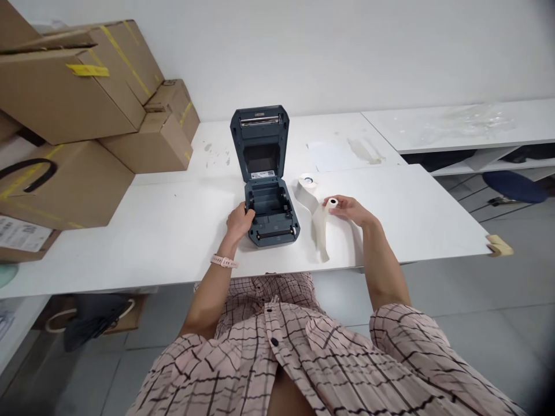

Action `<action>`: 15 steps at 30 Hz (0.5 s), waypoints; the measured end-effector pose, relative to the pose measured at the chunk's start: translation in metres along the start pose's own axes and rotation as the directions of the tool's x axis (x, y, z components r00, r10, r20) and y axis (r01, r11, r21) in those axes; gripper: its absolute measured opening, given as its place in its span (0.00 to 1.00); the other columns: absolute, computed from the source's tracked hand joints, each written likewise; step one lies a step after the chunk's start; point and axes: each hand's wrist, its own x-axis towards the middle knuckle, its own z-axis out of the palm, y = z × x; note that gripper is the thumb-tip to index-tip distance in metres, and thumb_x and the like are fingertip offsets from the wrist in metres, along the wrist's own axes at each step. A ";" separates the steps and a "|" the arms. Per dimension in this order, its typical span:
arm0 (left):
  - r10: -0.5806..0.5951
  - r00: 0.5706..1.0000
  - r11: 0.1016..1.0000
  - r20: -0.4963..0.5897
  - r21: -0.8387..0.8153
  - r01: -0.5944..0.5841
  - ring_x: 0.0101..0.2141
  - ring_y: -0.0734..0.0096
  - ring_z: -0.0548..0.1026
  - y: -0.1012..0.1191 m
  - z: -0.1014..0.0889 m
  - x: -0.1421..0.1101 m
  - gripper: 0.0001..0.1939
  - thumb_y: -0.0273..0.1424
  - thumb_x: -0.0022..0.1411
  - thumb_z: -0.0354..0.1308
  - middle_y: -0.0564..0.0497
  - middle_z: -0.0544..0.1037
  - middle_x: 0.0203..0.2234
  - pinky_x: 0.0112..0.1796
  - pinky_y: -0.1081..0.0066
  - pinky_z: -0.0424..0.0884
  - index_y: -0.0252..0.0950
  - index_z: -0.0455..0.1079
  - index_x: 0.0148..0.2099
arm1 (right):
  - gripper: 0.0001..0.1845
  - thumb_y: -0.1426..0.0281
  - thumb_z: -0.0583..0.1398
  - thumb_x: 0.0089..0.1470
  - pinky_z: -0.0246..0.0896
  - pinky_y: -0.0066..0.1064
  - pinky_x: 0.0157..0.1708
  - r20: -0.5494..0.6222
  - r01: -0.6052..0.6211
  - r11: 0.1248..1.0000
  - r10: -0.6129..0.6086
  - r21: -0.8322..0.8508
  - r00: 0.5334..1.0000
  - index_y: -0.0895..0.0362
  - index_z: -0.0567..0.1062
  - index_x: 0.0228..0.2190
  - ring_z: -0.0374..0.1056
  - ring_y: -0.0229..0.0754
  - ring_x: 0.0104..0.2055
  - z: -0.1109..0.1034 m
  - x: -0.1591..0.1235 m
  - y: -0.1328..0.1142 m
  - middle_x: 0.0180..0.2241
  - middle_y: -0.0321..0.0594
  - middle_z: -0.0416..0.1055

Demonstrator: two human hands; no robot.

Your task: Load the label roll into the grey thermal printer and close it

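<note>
A dark blue-grey label printer stands on the white table with its lid raised, and its roll bay shows no roll inside. My left hand grips the printer's left side, thumb over the rim. To the right of the printer, my right hand holds a small white paper roll by its side, the dark core opening facing up. A loose strip of paper hangs from it onto the table. Behind it lies a wider label roll with a partly unwound strip.
Cardboard boxes with yellow tape are stacked at the left. A thin sheet and a clear plastic scrap lie behind the rolls. More clear plastic rests on the right-hand shelf top. A blue stool stands beyond the table's right end.
</note>
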 end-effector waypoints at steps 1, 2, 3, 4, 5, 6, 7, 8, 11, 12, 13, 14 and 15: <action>0.002 1.000 1.000 -0.001 -0.006 -0.002 0.49 0.45 0.78 0.000 0.000 0.000 0.21 0.34 0.66 0.46 0.39 0.81 0.49 0.46 0.55 0.71 0.38 0.72 0.56 | 0.30 0.54 0.75 0.41 0.72 0.47 0.49 -0.007 0.030 0.998 -0.029 0.047 1.000 0.54 0.81 0.45 0.77 0.49 0.43 0.005 -0.001 -0.005 0.44 0.46 0.83; 0.003 1.000 1.000 -0.001 -0.010 -0.003 0.49 0.45 0.78 0.000 0.000 -0.001 0.21 0.34 0.66 0.46 0.39 0.82 0.49 0.46 0.55 0.71 0.38 0.72 0.55 | 0.30 0.52 0.75 0.42 0.72 0.45 0.48 -0.013 0.076 0.992 -0.075 0.103 0.997 0.54 0.81 0.44 0.77 0.47 0.42 0.010 -0.002 -0.014 0.41 0.44 0.83; 0.004 1.000 1.000 -0.001 -0.013 -0.004 0.48 0.46 0.78 0.000 0.000 -0.001 0.21 0.34 0.66 0.46 0.40 0.82 0.48 0.46 0.56 0.71 0.38 0.72 0.55 | 0.29 0.52 0.75 0.43 0.72 0.43 0.47 -0.011 0.139 0.979 -0.139 0.150 0.990 0.53 0.81 0.44 0.76 0.47 0.42 0.013 -0.002 -0.027 0.39 0.43 0.83; 0.006 1.000 1.000 0.001 -0.016 -0.006 0.48 0.46 0.79 0.000 0.000 -0.002 0.21 0.34 0.65 0.46 0.40 0.82 0.48 0.45 0.56 0.71 0.38 0.72 0.55 | 0.30 0.51 0.75 0.45 0.72 0.42 0.47 0.002 0.214 0.962 -0.217 0.171 0.976 0.52 0.80 0.46 0.77 0.47 0.42 0.017 -0.002 -0.044 0.39 0.42 0.82; 0.008 1.000 1.000 0.002 -0.017 -0.008 0.47 0.46 0.79 0.000 0.000 -0.001 0.21 0.33 0.65 0.46 0.40 0.82 0.47 0.45 0.56 0.72 0.38 0.72 0.55 | 0.29 0.51 0.74 0.47 0.71 0.41 0.47 0.038 0.282 0.946 -0.292 0.162 0.956 0.51 0.80 0.48 0.77 0.48 0.44 0.023 0.000 -0.063 0.40 0.42 0.82; 0.011 1.000 1.000 0.000 -0.018 -0.011 0.47 0.46 0.79 0.000 0.001 -0.001 0.21 0.33 0.65 0.46 0.40 0.82 0.47 0.44 0.56 0.72 0.38 0.72 0.54 | 0.29 0.52 0.73 0.49 0.71 0.41 0.48 0.100 0.340 0.932 -0.353 0.123 0.930 0.50 0.79 0.49 0.77 0.48 0.45 0.031 0.002 -0.084 0.43 0.43 0.82; 0.015 1.000 1.000 -0.003 -0.017 -0.015 0.46 0.46 0.79 -0.001 0.001 -0.001 0.20 0.34 0.65 0.46 0.40 0.82 0.46 0.44 0.56 0.72 0.37 0.73 0.54 | 0.28 0.52 0.71 0.52 0.70 0.42 0.49 0.185 0.385 0.922 -0.387 0.052 0.903 0.50 0.78 0.51 0.76 0.49 0.48 0.041 0.006 -0.104 0.46 0.44 0.81; 0.017 1.000 1.000 -0.009 -0.015 -0.018 0.46 0.46 0.79 -0.002 0.002 0.000 0.20 0.34 0.65 0.46 0.40 0.82 0.46 0.44 0.56 0.72 0.37 0.73 0.54 | 0.27 0.53 0.70 0.55 0.69 0.42 0.51 0.273 0.434 0.900 -0.408 -0.038 0.871 0.51 0.78 0.53 0.76 0.49 0.50 0.055 0.012 -0.122 0.49 0.45 0.80; 0.015 1.000 1.000 -0.018 -0.007 -0.015 0.48 0.45 0.79 -0.003 0.003 0.001 0.20 0.34 0.65 0.47 0.40 0.82 0.46 0.46 0.55 0.72 0.38 0.73 0.54 | 0.24 0.59 0.63 0.62 0.67 0.42 0.51 0.502 0.551 0.748 -0.339 -0.369 0.796 0.55 0.75 0.57 0.75 0.51 0.51 0.106 0.039 -0.155 0.55 0.47 0.78; 0.011 1.000 1.000 -0.016 -0.007 -0.012 0.49 0.45 0.79 -0.003 0.003 0.002 0.20 0.34 0.65 0.47 0.40 0.82 0.47 0.46 0.55 0.72 0.38 0.73 0.54 | 0.23 0.63 0.62 0.63 0.67 0.41 0.49 0.539 0.559 0.679 -0.277 -0.475 0.795 0.56 0.75 0.58 0.75 0.52 0.50 0.124 0.049 -0.158 0.55 0.49 0.77; 0.008 1.000 1.000 -0.012 -0.006 -0.009 0.49 0.45 0.79 -0.003 0.003 0.002 0.20 0.34 0.65 0.47 0.40 0.82 0.47 0.47 0.55 0.72 0.39 0.72 0.55 | 0.23 0.66 0.61 0.63 0.67 0.41 0.48 0.557 0.553 0.608 -0.209 -0.570 0.804 0.56 0.74 0.58 0.75 0.53 0.50 0.140 0.059 -0.157 0.56 0.50 0.77; 0.008 1.000 1.000 -0.009 -0.007 -0.008 0.49 0.46 0.79 -0.002 0.003 0.002 0.20 0.34 0.66 0.47 0.40 0.82 0.48 0.47 0.56 0.72 0.39 0.72 0.55 | 0.23 0.69 0.61 0.62 0.66 0.40 0.47 0.560 0.536 0.540 -0.139 -0.649 0.817 0.57 0.74 0.58 0.75 0.55 0.51 0.154 0.066 -0.155 0.56 0.51 0.77; 0.009 1.000 1.000 -0.006 -0.009 -0.009 0.49 0.46 0.79 -0.002 0.003 0.001 0.20 0.34 0.66 0.47 0.40 0.82 0.48 0.48 0.56 0.72 0.39 0.73 0.54 | 0.24 0.71 0.61 0.61 0.66 0.40 0.46 0.552 0.515 0.479 -0.074 -0.710 0.830 0.57 0.74 0.58 0.75 0.56 0.52 0.166 0.072 -0.151 0.56 0.51 0.77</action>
